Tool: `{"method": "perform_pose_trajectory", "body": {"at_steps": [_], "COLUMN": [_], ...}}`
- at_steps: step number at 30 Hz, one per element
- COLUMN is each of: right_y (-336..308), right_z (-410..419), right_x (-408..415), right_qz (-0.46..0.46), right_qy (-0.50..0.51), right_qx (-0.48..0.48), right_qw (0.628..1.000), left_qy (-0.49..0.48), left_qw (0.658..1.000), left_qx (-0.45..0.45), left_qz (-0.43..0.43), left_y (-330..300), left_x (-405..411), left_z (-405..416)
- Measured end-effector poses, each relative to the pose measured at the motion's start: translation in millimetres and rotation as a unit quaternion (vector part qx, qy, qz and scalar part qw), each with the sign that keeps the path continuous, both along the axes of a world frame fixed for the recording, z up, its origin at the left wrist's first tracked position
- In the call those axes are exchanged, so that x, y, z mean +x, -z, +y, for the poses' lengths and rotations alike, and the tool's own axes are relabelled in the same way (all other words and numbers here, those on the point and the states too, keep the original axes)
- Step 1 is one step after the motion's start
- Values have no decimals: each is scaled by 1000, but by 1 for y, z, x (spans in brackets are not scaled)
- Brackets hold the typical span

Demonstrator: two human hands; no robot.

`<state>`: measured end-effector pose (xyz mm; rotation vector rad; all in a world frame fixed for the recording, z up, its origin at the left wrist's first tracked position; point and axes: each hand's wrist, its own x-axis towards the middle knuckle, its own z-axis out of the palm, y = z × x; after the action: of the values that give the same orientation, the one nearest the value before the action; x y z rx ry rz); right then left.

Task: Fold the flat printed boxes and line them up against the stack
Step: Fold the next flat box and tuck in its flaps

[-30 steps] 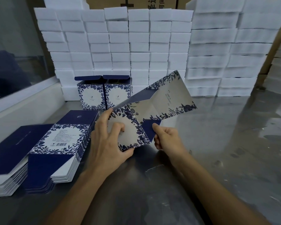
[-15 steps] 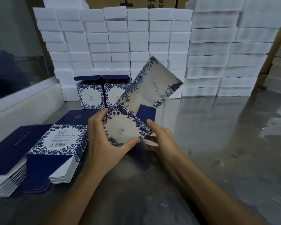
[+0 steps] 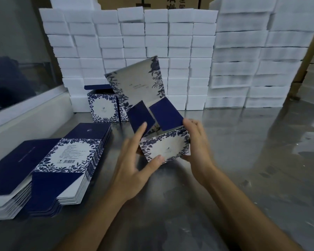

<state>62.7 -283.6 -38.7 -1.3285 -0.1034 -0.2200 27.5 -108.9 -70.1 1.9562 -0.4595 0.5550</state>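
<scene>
A blue-and-white floral printed box point(image 3: 166, 146) is half formed above the steel table, its two navy flaps and long floral lid standing up. My left hand point(image 3: 134, 165) holds its left side, thumb on the front panel and a finger on the left navy flap. My right hand point(image 3: 198, 145) grips its right side. A pile of flat printed boxes point(image 3: 67, 160) lies at the left. A folded box point(image 3: 102, 107) stands against the white stack point(image 3: 152, 51), with another partly hidden behind the raised lid.
White foam blocks are stacked in a wall along the back, with taller piles point(image 3: 257, 57) at the right. A white ledge with a glass pane point(image 3: 25, 113) borders the left. Bare steel table point(image 3: 243, 151) lies to the right.
The sheet has gone from a flat, spread shape to a squared box body. It moved right and its lid swung upright; my right hand moved from under it to its right side.
</scene>
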Motion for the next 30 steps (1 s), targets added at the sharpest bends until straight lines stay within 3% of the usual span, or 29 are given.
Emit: {"method": "perform_pose_trajectory", "body": {"at_steps": [4,8,10,15,22,30], "right_y": [-1,0,0,4,7,6], "right_z": [1,4,5,7,10,16], "right_x": [-4,-8,-9,-12,-14,-16], "right_qz": [-78,-152,-184,-210,-235,-209], "right_qy": [46,73,78,86,95,132], "right_qx": [-22,-52,-67,-121,-158,-157], "right_qw": [996,984,978,966,954,956], "left_qy": [-4,-71,-117,-101,-123,-65], "left_qw": [1000,987,973,927,913,930], "left_qx": [-17,-146,-197,-321,-337,-298], "left_qz": [-2,1,34,169,196,206], "left_y": [1,-1,-3,1,6,1], "left_x": [-2,4,11,26,30,20], "left_z": [0,-2,2,16,25,12]}}
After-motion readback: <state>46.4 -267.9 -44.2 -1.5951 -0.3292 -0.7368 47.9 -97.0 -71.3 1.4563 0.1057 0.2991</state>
